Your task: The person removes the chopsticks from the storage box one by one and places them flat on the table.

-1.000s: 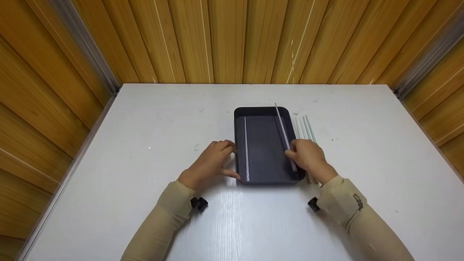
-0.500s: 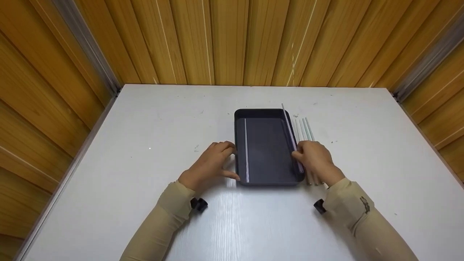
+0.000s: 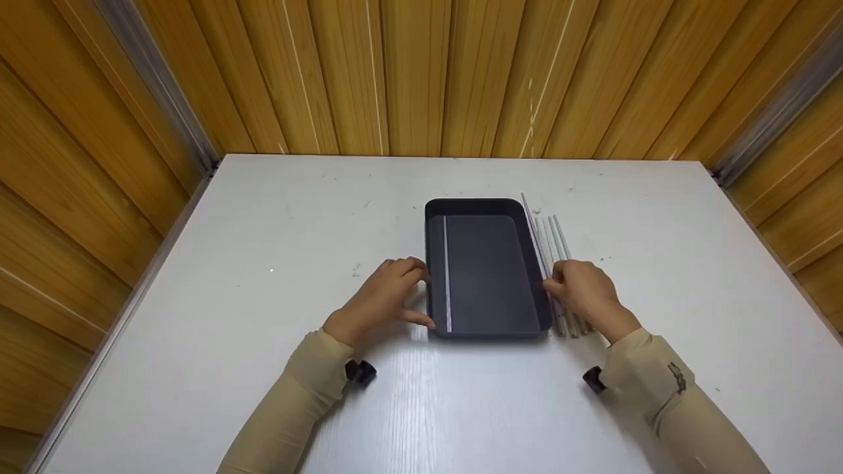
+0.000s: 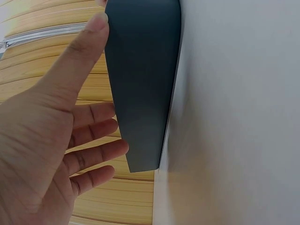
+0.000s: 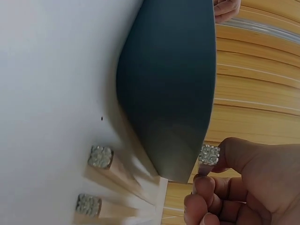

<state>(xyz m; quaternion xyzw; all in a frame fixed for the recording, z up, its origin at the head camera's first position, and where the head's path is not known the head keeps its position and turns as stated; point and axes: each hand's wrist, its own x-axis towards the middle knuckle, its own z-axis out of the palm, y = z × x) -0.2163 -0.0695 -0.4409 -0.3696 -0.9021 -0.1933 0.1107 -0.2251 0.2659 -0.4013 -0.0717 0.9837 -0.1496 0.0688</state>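
Note:
The dark rectangular tray [image 3: 487, 276] sits on the table with one pale chopstick [image 3: 448, 283] lying lengthwise inside it, near the left wall. My left hand [image 3: 382, 293] rests against the tray's left side, its thumb touching the rim in the left wrist view and its fingers spread. Between thumb and fingers, my right hand [image 3: 583, 289] pinches a purplish chopstick [image 3: 535, 234] with a glittery square end, held just outside the tray's right wall and above the table. Several other chopsticks [image 3: 560, 240] lie side by side beneath the right hand, partly hidden by it.
A white table [image 3: 316, 217] carries everything, and wood-patterned panels [image 3: 415, 72] stand behind its far edge and at both sides. Small grey marks [image 3: 357, 270] dot the tabletop. In the right wrist view, glittery chopstick ends [image 5: 101, 156] lie close to the tray.
My right hand has moved rightward with its chopstick, from over the tray's right part, across the rim, to just outside it. The left hand and the tray have stayed put.

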